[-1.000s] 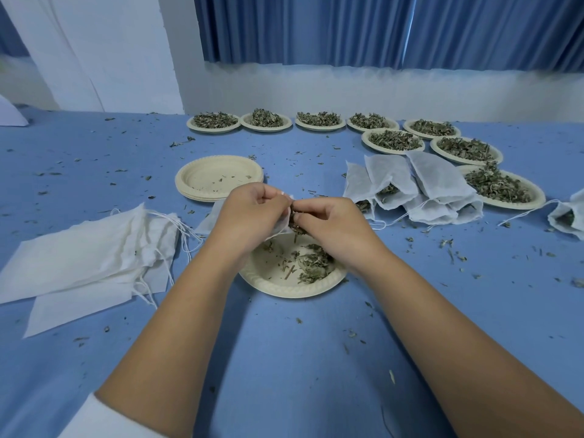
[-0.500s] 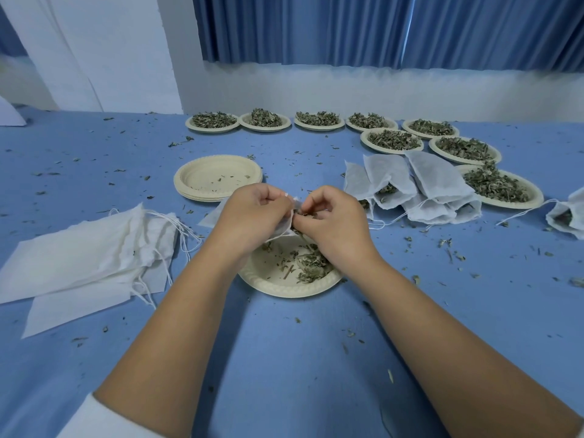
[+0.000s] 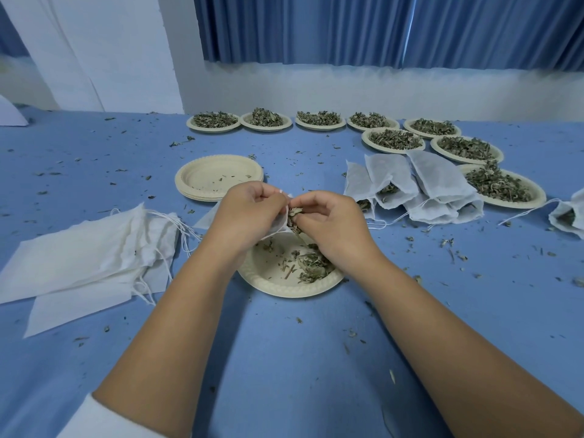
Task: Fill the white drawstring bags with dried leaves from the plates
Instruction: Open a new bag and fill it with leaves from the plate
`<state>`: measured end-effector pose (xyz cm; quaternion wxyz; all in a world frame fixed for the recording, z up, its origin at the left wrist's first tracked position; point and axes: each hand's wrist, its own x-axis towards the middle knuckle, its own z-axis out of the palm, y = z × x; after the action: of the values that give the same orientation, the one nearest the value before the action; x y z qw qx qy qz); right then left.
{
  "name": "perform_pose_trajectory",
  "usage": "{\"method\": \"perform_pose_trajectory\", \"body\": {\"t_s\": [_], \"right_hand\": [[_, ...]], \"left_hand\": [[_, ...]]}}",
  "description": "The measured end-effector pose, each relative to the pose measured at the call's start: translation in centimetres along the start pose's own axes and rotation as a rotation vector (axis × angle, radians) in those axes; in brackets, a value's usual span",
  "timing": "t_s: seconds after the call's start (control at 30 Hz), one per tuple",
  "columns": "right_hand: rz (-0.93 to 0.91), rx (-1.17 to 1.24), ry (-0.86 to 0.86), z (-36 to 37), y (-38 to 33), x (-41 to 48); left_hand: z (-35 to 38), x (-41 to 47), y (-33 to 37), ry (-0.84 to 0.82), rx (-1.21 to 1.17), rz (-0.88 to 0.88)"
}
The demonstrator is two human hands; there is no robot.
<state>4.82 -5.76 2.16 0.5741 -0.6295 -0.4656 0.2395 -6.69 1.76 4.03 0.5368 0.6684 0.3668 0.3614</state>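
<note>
Hands met just above a plate (image 3: 284, 293) of scant leaves near the worktop's middle. The left hand (image 3: 249, 213) curled round the mouth of a white drawstring bag (image 3: 279, 222), and the right hand (image 3: 331, 222) pinched dried leaves (image 3: 295, 215) at its opening. Bare blue worktop (image 3: 284, 358) lay open toward the near edge. Flat empty bags (image 3: 88, 254) lay left, stacked empty plates (image 3: 189, 191) behind, leaf-filled bags (image 3: 420, 184) right, and heaped plates (image 3: 392, 150) lined the far edge.
</note>
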Motion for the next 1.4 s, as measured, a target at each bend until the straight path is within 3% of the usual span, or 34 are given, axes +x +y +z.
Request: {"method": "perform_pose_trajectory", "body": {"t_s": [0.2,0.53,0.8,1.1,1.4], "right_hand": [[-0.016,-0.104,0.103,0.0,0.4,0.2],[-0.128,-0.236,0.037,0.1,0.5,0.2],[-0.140,-0.198,-0.034,0.0,0.3,0.1],[-0.062,-0.115,0.031,0.0,0.5,0.2],[0.085,-0.033,0.060,-1.2,-0.6,0.8]], "left_hand": [[0.2,0.0,0.0,-0.023,-0.005,-0.013],[0.1,-0.1,0.1,0.002,0.005,-0.011],[-0.1,-0.2,0.3,0.005,-0.011,-0.007],[0.2,-0.4,0.4,-0.059,0.006,-0.019],[-0.6,0.0,0.3,0.142,0.003,0.038]]}}
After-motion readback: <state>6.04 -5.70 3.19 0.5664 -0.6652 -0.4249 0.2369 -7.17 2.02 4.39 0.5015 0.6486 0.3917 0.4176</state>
